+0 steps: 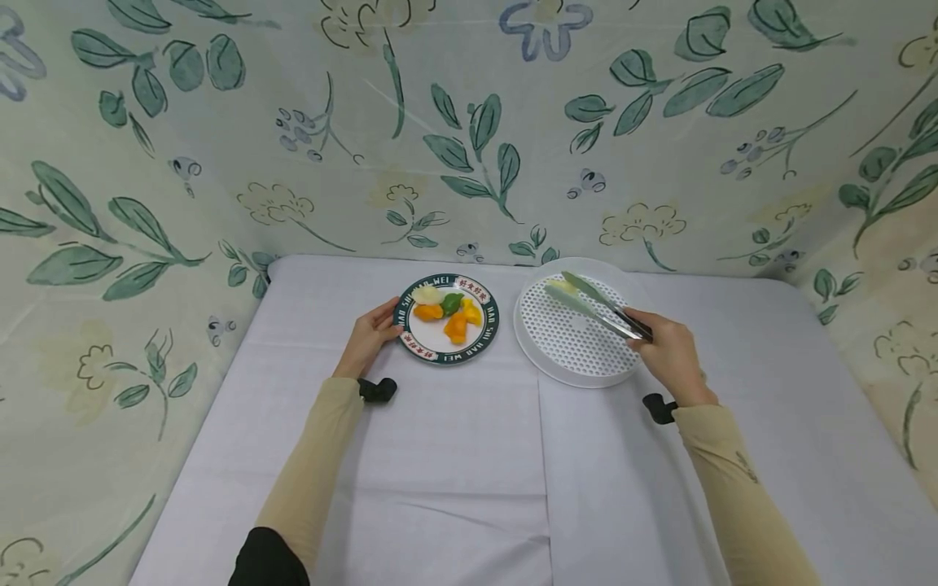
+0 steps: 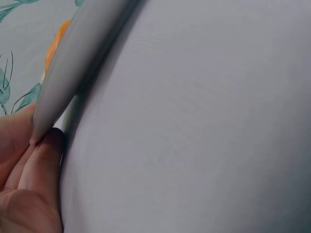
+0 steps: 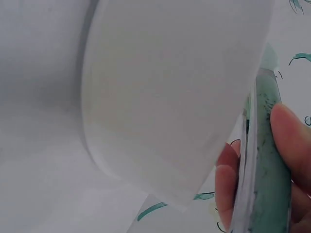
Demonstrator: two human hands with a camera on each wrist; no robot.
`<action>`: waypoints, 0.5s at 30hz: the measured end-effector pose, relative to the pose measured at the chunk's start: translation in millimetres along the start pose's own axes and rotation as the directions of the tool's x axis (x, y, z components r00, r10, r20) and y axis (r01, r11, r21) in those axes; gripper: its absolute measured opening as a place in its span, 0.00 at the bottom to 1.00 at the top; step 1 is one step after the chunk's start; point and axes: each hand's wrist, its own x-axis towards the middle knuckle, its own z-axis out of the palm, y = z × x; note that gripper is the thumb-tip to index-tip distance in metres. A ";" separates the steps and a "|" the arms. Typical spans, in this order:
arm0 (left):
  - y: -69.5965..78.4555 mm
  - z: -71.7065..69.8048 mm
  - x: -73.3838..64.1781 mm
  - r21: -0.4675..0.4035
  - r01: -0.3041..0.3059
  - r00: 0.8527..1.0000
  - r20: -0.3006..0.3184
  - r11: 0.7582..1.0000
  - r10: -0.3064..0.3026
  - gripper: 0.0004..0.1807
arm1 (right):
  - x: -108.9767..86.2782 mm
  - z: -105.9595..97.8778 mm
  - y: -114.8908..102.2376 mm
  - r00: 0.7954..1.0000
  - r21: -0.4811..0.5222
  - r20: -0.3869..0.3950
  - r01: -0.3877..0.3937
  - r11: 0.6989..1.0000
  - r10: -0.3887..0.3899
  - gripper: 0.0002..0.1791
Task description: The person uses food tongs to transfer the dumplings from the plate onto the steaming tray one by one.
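Note:
My left hand (image 1: 368,335) pinches the left rim of a round plate (image 1: 440,356) with a dark green lettered border. In the left wrist view the fingers (image 2: 41,170) curl under the plate's edge (image 2: 73,73). On the plate lie orange pieces (image 1: 456,328), a yellow piece (image 1: 471,312), a green piece (image 1: 451,303) and a pale piece (image 1: 427,295) of food. My right hand (image 1: 672,356) grips a pair of tongs (image 1: 604,309) with green tips, held over a white perforated round tray (image 1: 575,350). At the tips shows a pale yellow-green piece (image 1: 563,286); whether they pinch it I cannot tell.
A white cloth (image 1: 440,456) covers the table, creased down its middle. Behind the table hangs a leaf-and-flower patterned curtain (image 1: 330,203). The tray stands just right of the plate, with a small gap between them.

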 end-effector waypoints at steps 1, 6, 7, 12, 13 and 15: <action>-0.2 0.0 0.4 0.002 0.000 1.000 -0.001 1.000 0.000 0.34 | 0.8 0.6 0.0 1.000 -0.006 0.007 -0.005 1.000 0.005 0.26; -1.2 -0.6 1.9 0.010 0.000 1.000 -0.001 1.000 0.000 0.34 | 2.6 3.1 -1.2 0.998 -0.035 0.044 -0.052 0.998 0.053 0.27; -1.4 -0.8 2.1 0.011 0.000 1.000 0.000 1.000 0.000 0.34 | 2.5 3.9 -1.3 0.997 -0.040 0.051 -0.062 0.997 0.064 0.27; -1.7 -1.4 2.1 0.006 -0.001 1.000 0.003 1.000 0.001 0.34 | 1.2 7.1 -0.5 0.994 -0.056 0.059 -0.089 0.994 0.092 0.29; -1.6 -1.5 2.0 0.005 -0.001 1.000 0.003 1.000 0.001 0.34 | 0.9 7.3 -0.1 0.994 -0.051 0.060 -0.091 0.995 0.094 0.29; -1.2 -1.8 1.6 0.004 0.000 1.000 0.003 1.000 0.000 0.34 | 0.5 7.3 0.3 0.994 -0.041 0.059 -0.088 0.995 0.090 0.30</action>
